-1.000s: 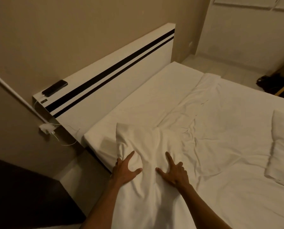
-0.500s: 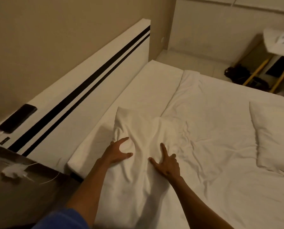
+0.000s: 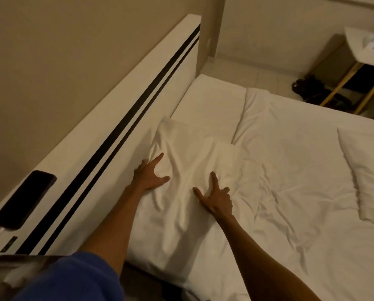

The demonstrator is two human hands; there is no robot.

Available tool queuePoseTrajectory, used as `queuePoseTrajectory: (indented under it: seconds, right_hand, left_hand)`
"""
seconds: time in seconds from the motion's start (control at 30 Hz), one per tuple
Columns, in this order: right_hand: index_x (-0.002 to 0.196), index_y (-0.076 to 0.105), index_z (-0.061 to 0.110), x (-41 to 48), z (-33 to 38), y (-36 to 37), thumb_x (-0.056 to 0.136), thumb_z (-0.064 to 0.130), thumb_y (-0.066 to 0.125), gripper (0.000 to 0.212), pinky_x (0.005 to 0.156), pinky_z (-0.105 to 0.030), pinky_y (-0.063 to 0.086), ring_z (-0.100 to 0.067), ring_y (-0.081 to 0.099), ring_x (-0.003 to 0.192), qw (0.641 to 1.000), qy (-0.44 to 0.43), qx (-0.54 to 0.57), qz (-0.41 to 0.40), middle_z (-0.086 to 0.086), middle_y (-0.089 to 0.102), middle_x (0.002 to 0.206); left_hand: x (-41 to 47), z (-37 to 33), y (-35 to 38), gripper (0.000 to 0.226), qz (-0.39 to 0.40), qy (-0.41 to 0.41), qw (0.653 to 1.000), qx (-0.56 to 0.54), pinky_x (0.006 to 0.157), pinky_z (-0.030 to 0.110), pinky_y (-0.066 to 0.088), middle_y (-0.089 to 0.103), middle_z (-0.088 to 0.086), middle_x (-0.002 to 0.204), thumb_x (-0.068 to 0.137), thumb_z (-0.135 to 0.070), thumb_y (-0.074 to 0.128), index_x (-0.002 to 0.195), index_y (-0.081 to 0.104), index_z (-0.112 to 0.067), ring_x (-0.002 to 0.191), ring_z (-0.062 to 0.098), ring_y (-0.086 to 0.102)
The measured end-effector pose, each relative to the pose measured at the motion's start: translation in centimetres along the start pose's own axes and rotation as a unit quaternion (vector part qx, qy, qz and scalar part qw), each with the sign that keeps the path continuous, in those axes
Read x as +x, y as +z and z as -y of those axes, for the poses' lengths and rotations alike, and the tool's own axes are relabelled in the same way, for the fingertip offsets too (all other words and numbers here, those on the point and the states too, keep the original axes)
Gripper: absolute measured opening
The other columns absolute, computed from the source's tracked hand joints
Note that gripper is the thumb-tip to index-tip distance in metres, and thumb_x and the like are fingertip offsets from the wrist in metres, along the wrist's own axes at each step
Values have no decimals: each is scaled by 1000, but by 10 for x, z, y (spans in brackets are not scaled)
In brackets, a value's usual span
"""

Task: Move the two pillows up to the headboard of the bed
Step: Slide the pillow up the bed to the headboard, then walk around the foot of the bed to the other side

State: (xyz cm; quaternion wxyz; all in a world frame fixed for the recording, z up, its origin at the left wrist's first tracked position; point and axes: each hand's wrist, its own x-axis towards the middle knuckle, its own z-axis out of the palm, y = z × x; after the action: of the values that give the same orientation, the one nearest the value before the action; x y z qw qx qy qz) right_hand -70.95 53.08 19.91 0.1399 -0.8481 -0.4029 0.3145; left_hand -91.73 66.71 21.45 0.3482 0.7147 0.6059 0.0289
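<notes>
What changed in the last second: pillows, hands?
The near pillow slid toward the headboard; its left edge now lies along it. Both hands went with it, the left hand and right hand flat and spread on top throughout, nothing gripped or released. The second pillow stays far right on the bed, and the phone stays on the headboard ledge.

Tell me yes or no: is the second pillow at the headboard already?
No: the second pillow lies far right on the bed, well away from the headboard, while both hands press the first pillow.

white pillow (image 3: pixel 181 161), white headboard (image 3: pixel 107 135) with two black stripes, blue sleeve (image 3: pixel 73 279)
</notes>
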Motion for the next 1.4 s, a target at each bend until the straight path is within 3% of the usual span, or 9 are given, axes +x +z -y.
queuePoseTrajectory:
  seconds: [0.13, 0.37, 0.57, 0.7, 1.03, 1.17, 1.4]
  right_hand:
    - [154, 8, 39, 11, 1, 9, 78, 79, 48, 95, 102, -50, 43, -47, 52, 117, 995, 24, -91, -15, -24, 34, 144]
    - [154, 18, 29, -5, -22, 16, 85, 71, 48, 87, 105, -47, 37, -40, 42, 128, 983, 22, -182, 9, -20, 32, 147]
    - [155, 16, 26, -28, -41, 15, 85, 72, 45, 89, 105, -46, 38, -38, 39, 130, 979, 3, -203, 10, -18, 33, 147]
    - [155, 14, 25, -51, -75, 5, 85, 73, 42, 90, 104, -46, 39, -37, 40, 130, 981, 13, -191, -2, -16, 33, 148]
    - [156, 13, 24, -138, -248, -69, 88, 73, 36, 87, 117, -48, 24, -38, 24, 145, 987, 54, -131, -72, -15, 25, 159]
    - [156, 17, 24, -209, -340, -104, 91, 70, 32, 82, 118, -48, 20, -37, 21, 146, 984, 86, -95, -121, -15, 25, 159]
    - [156, 12, 24, -318, -492, -214, 93, 68, 28, 78, 121, -49, 9, -37, 10, 149, 962, 176, -52, -200, -15, 17, 162]
  left_hand:
    - [-2, 37, 0, 91, 12, -19, 999, 39, 119, 56, 9, 15, 8, 162, 78, -51, 71, 151, 17, -43, 148, 28, 17]
    - [-42, 84, 31, 83, 33, -23, 998, 43, 119, 54, 14, 20, 4, 161, 83, -51, 66, 151, 22, -39, 148, 27, 20]
    - [-81, 73, 46, 80, 19, -1, 999, 50, 120, 52, 17, 21, 4, 161, 85, -55, 60, 152, 20, -35, 148, 27, 19]
    - [-108, 52, 74, 82, 41, 0, 996, 82, 121, 50, 9, 14, 4, 163, 88, -59, 52, 154, 13, -31, 150, 29, 10]
    - [-199, -85, 177, 86, 75, 100, 977, 174, 122, 48, 4, 0, 5, 164, 91, -63, 42, 155, -1, -25, 151, 30, 2]
    - [-261, -152, 243, 89, 128, 164, 952, 223, 121, 50, 1, -5, 6, 164, 90, -68, 37, 154, -6, -25, 151, 31, -3]
    - [-343, -317, 347, 89, 151, 287, 914, 242, 121, 50, -1, -7, 4, 164, 90, -70, 33, 154, -9, -24, 151, 30, -6]
